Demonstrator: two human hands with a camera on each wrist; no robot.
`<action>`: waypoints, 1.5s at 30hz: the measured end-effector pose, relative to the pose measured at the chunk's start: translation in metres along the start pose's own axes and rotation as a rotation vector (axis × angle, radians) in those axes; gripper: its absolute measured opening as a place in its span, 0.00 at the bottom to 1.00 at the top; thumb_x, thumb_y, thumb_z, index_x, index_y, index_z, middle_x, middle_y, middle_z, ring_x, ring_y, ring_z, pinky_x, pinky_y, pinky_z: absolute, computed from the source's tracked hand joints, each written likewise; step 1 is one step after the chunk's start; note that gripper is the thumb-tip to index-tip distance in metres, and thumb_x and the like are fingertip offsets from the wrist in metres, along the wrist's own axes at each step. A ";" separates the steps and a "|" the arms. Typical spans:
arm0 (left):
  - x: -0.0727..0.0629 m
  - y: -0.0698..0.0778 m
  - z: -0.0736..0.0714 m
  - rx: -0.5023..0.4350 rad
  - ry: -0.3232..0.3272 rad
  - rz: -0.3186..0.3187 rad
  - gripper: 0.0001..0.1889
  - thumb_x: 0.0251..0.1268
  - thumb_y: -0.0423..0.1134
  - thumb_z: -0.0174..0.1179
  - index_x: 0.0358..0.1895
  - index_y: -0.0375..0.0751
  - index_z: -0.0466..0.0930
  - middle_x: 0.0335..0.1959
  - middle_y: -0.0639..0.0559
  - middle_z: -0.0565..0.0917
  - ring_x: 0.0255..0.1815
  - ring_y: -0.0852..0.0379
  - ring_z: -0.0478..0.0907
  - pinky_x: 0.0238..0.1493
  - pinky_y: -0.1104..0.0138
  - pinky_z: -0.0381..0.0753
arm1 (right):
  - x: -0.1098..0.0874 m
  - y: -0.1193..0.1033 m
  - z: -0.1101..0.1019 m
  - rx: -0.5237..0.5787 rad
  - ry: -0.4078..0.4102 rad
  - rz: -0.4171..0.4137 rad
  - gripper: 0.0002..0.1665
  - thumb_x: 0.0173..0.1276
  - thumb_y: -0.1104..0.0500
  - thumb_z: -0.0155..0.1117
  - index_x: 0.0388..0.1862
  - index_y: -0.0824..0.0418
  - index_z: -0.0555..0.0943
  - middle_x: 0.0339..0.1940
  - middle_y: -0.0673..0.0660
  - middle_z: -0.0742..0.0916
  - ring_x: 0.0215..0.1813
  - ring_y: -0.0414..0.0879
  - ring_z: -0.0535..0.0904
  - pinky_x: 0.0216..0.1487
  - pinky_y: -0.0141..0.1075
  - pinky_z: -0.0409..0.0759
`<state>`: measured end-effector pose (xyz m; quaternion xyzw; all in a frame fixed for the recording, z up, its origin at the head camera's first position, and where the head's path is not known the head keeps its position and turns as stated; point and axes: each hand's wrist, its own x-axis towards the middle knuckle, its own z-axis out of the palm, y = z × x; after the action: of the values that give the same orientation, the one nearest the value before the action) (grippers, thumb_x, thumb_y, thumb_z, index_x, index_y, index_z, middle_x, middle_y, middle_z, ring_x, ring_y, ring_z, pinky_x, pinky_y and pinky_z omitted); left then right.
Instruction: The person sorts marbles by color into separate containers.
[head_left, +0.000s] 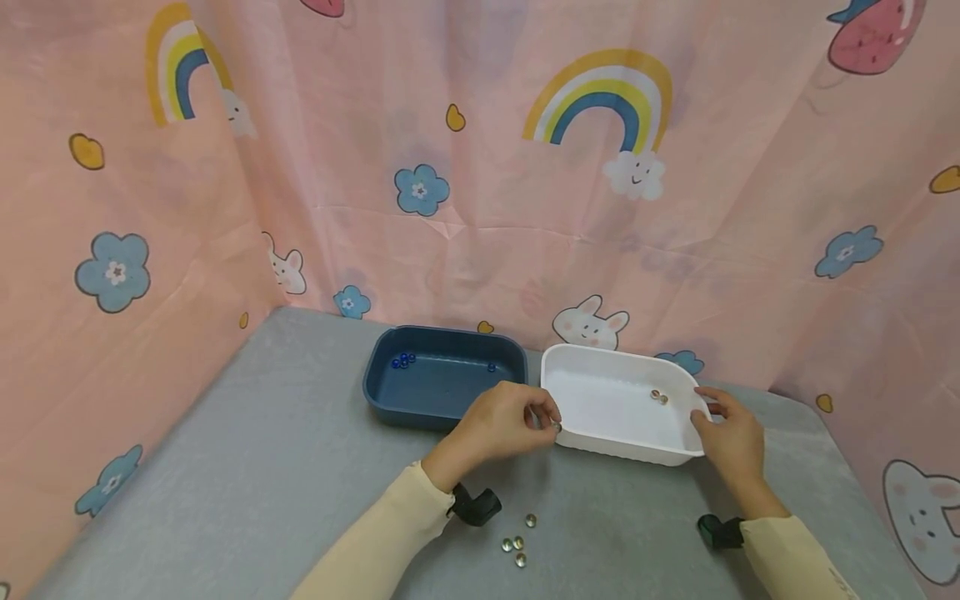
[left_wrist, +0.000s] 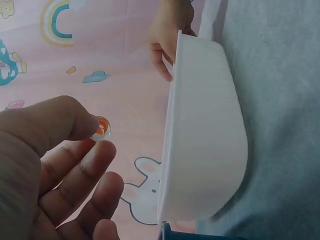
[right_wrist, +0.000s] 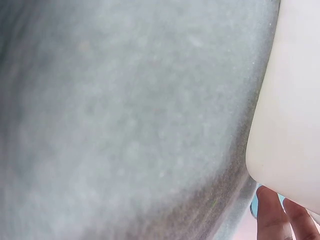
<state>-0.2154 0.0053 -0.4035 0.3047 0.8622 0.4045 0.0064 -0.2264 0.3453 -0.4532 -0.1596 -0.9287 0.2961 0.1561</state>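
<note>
My left hand (head_left: 504, 423) pinches a clear marble with an orange swirl (left_wrist: 102, 128) between thumb and forefinger, just above the near left corner of the white tray (head_left: 600, 400). Its other fingers are loosely bent in the left wrist view. At the tray's right end, my right hand (head_left: 737, 443) grips the rim; in the right wrist view its fingers (right_wrist: 272, 215) lie against the tray's outer wall. Two marbles (head_left: 659, 397) lie inside the white tray. Several more clear marbles (head_left: 518, 542) sit on the table in front of it.
A dark blue tray (head_left: 438, 333) stands left of the white one, with several blue marbles (head_left: 403, 361) inside. The grey-covered table (head_left: 285, 433) meets a pink patterned curtain (head_left: 360, 233) at the back and sides. A dark strap device (head_left: 474, 506) is on the left wrist.
</note>
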 end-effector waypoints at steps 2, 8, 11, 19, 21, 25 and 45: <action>0.003 0.001 0.000 0.002 0.008 -0.008 0.03 0.55 0.42 0.65 0.32 0.58 0.83 0.25 0.69 0.81 0.24 0.72 0.73 0.27 0.75 0.72 | 0.000 0.000 0.000 -0.002 -0.002 -0.003 0.24 0.65 0.61 0.58 0.61 0.62 0.77 0.50 0.73 0.83 0.45 0.61 0.78 0.27 0.32 0.68; 0.013 0.003 0.002 -0.004 0.033 -0.031 0.04 0.54 0.42 0.65 0.32 0.59 0.83 0.25 0.69 0.81 0.27 0.74 0.74 0.28 0.76 0.72 | 0.001 0.001 0.002 -0.001 0.005 -0.021 0.24 0.65 0.61 0.58 0.61 0.63 0.77 0.49 0.73 0.83 0.41 0.60 0.78 0.22 0.32 0.68; 0.019 0.003 0.005 -0.004 0.048 -0.030 0.04 0.54 0.42 0.65 0.32 0.59 0.83 0.25 0.70 0.82 0.27 0.75 0.75 0.28 0.76 0.72 | 0.002 0.001 0.003 -0.002 0.009 -0.029 0.24 0.65 0.62 0.58 0.61 0.62 0.77 0.49 0.73 0.83 0.40 0.59 0.78 0.21 0.33 0.68; 0.035 0.002 0.016 0.017 0.060 -0.008 0.03 0.55 0.43 0.66 0.34 0.57 0.84 0.26 0.68 0.83 0.27 0.73 0.73 0.27 0.77 0.71 | 0.000 0.000 0.003 -0.009 0.002 -0.015 0.24 0.65 0.62 0.58 0.61 0.63 0.76 0.50 0.74 0.82 0.42 0.60 0.77 0.22 0.32 0.68; 0.038 0.002 0.019 0.018 0.059 -0.003 0.03 0.56 0.43 0.65 0.34 0.56 0.84 0.27 0.67 0.83 0.27 0.73 0.73 0.27 0.77 0.71 | -0.001 0.000 0.002 -0.013 0.009 -0.018 0.24 0.65 0.62 0.58 0.61 0.63 0.77 0.50 0.73 0.82 0.42 0.60 0.77 0.22 0.33 0.68; 0.045 0.004 0.025 -0.008 0.064 0.013 0.04 0.57 0.43 0.65 0.35 0.56 0.84 0.28 0.66 0.84 0.28 0.73 0.74 0.27 0.78 0.72 | -0.002 0.000 0.001 -0.014 0.029 -0.026 0.23 0.65 0.63 0.59 0.60 0.63 0.77 0.49 0.73 0.83 0.41 0.60 0.77 0.22 0.33 0.67; 0.082 0.001 0.050 0.110 0.056 -0.051 0.03 0.58 0.45 0.65 0.35 0.56 0.84 0.28 0.67 0.82 0.27 0.74 0.72 0.26 0.79 0.68 | 0.000 -0.001 0.003 -0.008 0.012 0.008 0.24 0.65 0.63 0.59 0.62 0.63 0.76 0.51 0.73 0.82 0.42 0.59 0.76 0.23 0.32 0.66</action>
<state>-0.2687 0.0843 -0.4169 0.2709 0.8905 0.3647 -0.0242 -0.2276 0.3435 -0.4549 -0.1656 -0.9283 0.2922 0.1599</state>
